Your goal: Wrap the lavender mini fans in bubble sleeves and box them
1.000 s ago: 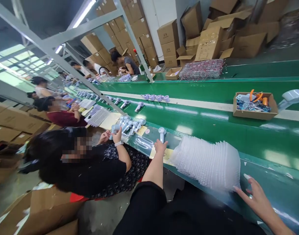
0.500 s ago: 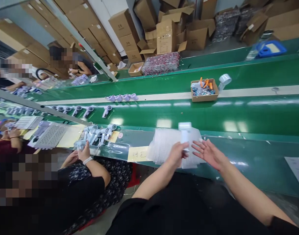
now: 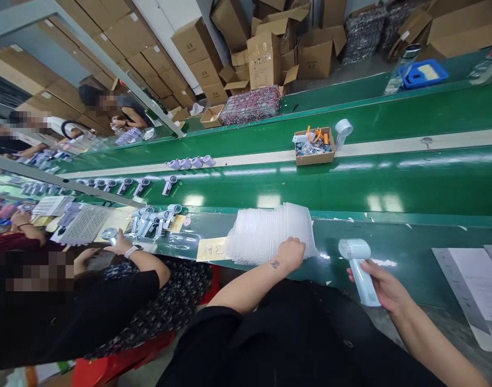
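Observation:
My right hand [image 3: 377,282] is closed around the handle of a light-blue handheld fan [image 3: 362,274], its round head tilted up and left above the bench. My left hand [image 3: 292,252] lies at the right end of a stack of translucent bubble-wrap bags [image 3: 266,231]. Its fingers are curled down and closed on the edge of a bag, with the fingertips partly hidden. A yellow paper with handwriting [image 3: 209,248] sits under the left side of the stack.
Beyond the bench runs a green conveyor [image 3: 238,188] bearing a row of fans [image 3: 141,186]. A small carton of parts [image 3: 315,150] stands on the middle strip beside another fan [image 3: 342,131]. At left, a co-worker [image 3: 121,301] handles a fan near a pile. Papers [image 3: 475,285] lie at right.
The fan has passed from my left hand to my right, which has closed on it and moved right and down. My left hand has come down onto the bags. The view has shifted slightly.

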The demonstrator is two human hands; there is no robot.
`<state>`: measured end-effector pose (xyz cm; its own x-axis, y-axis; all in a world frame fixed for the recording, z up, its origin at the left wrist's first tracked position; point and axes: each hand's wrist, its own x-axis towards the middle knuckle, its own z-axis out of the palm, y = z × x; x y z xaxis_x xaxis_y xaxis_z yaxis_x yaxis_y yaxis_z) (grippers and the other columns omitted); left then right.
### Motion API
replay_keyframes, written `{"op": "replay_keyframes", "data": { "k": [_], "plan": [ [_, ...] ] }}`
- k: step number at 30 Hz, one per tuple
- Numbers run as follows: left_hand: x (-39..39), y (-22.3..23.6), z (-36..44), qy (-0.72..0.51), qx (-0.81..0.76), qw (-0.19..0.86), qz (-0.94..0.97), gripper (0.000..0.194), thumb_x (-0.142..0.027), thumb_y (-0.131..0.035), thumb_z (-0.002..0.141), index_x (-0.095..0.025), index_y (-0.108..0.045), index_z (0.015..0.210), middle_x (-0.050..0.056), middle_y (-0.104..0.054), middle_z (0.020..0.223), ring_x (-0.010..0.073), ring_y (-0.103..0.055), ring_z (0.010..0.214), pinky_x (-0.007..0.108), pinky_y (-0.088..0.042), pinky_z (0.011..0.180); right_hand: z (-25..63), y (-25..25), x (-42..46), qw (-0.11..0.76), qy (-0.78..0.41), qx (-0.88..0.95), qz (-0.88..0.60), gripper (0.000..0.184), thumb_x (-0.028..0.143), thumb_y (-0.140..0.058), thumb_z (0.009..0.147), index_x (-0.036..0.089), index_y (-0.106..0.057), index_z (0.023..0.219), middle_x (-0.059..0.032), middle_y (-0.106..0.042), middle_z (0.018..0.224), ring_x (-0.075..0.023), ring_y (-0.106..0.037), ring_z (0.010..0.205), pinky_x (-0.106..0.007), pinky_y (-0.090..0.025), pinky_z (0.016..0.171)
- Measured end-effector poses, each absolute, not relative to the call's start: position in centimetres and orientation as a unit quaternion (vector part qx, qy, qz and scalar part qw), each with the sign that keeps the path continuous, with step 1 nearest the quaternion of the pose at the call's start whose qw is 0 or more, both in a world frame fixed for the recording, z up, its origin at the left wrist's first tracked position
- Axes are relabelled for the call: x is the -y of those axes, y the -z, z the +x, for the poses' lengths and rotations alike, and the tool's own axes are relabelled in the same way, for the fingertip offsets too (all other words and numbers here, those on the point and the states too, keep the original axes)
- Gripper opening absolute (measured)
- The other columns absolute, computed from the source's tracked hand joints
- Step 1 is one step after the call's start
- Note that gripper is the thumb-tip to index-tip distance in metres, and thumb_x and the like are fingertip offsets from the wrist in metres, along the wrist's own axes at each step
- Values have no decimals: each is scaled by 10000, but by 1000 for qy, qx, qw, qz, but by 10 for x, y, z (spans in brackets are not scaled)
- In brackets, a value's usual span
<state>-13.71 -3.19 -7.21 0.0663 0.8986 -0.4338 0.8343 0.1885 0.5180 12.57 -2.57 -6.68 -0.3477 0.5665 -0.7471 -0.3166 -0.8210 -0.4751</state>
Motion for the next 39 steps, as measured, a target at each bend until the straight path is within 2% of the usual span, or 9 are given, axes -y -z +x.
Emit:
{"op": "replay_keyframes", "data": {
  "k": [4,9,14,18,21,28,31,34,39],
  "plan": [
    [16,69,-137,-92,-717,412,555,84,-195,-661,698,-172,-661,779,46,-627,741,195,-577,748,296,-435,702,120,59,40,243,-844,111,-466,350,231,-740,637,231,-553,933,-19,-670,775,-235,-674,765,-372,-580,719],
    [18,68,-129,-176,-734,448,479,60,-168,-599,719,-147,-654,730,16,-617,665,136,-554,651,239,-425,636,92,50,31,220,-865,133,-431,399,239,-729,637,240,-529,982,-9,-660,787,-249,-676,779,-431,-562,767],
    [28,68,-115,-263,-735,465,417,136,-166,-484,780,-120,-612,790,3,-579,646,105,-513,591,212,-405,574,66,49,26,197,-873,185,-405,438,224,-716,680,240,-501,1061,3,-654,791,-196,-671,708,-329,-563,621],
    [39,65,-113,-338,-717,445,416,146,-215,-456,814,-131,-575,821,5,-554,680,114,-506,640,230,-413,632,66,53,32,196,-843,247,-435,423,248,-716,698,201,-506,1062,-19,-649,708,-184,-647,622,-293,-539,534],
    [50,60,-117,-384,-642,396,532,113,-212,-475,804,-154,-570,784,20,-559,743,136,-517,726,258,-413,722,72,55,38,203,-829,233,-466,407,242,-731,678,192,-503,1012,-27,-654,732,-194,-652,627,-299,-540,522],
    [61,39,-113,-298,-518,325,733,173,-182,-398,843,-162,-570,837,77,-569,797,185,-518,815,306,-413,784,71,42,46,251,-808,189,-499,396,224,-732,666,231,-470,963,2,-652,721,-209,-663,625,-314,-545,519],
    [58,34,-102,-235,-440,307,810,167,-172,-434,814,-158,-586,884,104,-575,864,217,-513,886,335,-403,832,69,35,46,291,-798,157,-503,386,156,-705,659,236,-467,952,26,-640,668,-183,-639,568,-297,-540,506],
    [53,36,-95,-208,-493,363,763,151,-191,-458,817,-156,-597,864,84,-593,865,198,-528,857,319,-415,804,68,31,45,314,-795,97,-510,314,143,-679,688,223,-465,904,14,-641,653,-167,-625,555,-282,-543,529],
    [42,35,-89,-243,-599,546,534,131,-253,-555,774,-142,-616,806,-22,-532,627,99,-471,591,215,-378,569,73,31,48,266,-765,91,-579,231,228,-670,741,212,-469,855,-14,-640,671,-177,-629,579,-287,-539,537]
  ]
}}
